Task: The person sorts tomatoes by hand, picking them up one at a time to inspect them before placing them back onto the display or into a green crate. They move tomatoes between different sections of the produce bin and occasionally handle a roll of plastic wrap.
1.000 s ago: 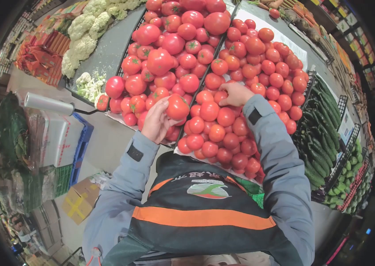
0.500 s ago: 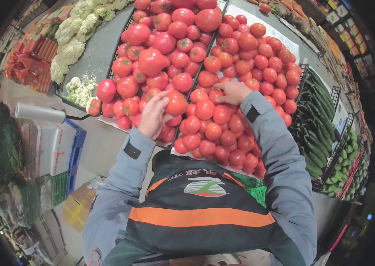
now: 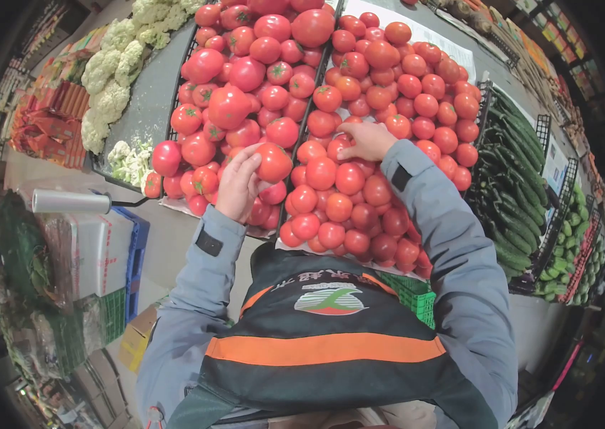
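Note:
My left hand is closed around a large red tomato, held over the front of the left-hand crate's pile of larger tomatoes. The fingers of my right hand are bent down onto a smaller tomato among the tomatoes in the right-hand crate. Thumb and fingertips press against that tomato, which sits level with its neighbours. A black crate edge runs between the two piles, and pale paper liner shows just behind my right hand.
Cucumbers fill a crate on the right, with smaller green vegetables beyond. Cauliflower lies on the grey counter at left. A roll on a rod juts out at the left, above white boxes. A green crate is below the display.
The whole view has shifted slightly, so the display sits a little further left and higher. Both hands keep nearly the same places on their tomatoes.

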### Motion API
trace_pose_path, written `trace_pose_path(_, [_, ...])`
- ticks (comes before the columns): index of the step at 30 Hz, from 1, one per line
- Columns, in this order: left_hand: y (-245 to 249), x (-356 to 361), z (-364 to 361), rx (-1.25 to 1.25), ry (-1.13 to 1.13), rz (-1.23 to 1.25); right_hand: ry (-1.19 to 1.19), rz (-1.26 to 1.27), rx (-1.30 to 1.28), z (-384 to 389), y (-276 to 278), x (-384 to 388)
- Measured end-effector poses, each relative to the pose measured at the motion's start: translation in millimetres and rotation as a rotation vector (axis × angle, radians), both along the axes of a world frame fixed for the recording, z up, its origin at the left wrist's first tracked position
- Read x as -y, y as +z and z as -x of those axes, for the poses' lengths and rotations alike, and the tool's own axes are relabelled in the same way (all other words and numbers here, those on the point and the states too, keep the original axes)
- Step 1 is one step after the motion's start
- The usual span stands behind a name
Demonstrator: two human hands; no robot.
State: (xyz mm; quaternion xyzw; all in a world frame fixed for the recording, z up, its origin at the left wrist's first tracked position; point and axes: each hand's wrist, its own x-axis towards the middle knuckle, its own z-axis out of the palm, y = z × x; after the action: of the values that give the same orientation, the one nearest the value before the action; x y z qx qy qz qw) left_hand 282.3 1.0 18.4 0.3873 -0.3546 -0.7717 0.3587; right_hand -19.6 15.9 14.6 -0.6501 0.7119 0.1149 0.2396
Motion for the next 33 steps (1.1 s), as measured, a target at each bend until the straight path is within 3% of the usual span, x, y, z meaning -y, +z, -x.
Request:
trace_pose_path(3, [0, 3, 6, 0.016, 0.010, 0.016, -0.020, 0.168, 0.302, 26, -15, -1])
trace_pose_path(6, [1, 9, 14, -0.004, -0.012, 0.041, 0.011, 0.175, 0.251, 53, -30, -4])
trace_pose_path(9, [7, 12, 25, 0.019, -0.042, 0.062, 0.204, 0.128, 0.229, 54, -30, -11])
trace_pose_path(12, [7, 13, 32, 0.023, -0.071, 0.074, 0.367, 0.063, 0.004, 42, -35, -13])
trace_pose_path(18, [9, 8, 34, 0.028, -0.074, 0.094, 0.380, -0.089, -0.232, 25, -23, -17])
trace_pose_path(26, [0, 4, 24, 0.058, -0.046, 0.063, 0.292, 0.037, 0.075, 37, -26, -21])
trace_pose_path(33, [1, 2, 23, 0.047, -0.045, 0.039, 0.270, 0.014, 0.075, 40, -36, -18])
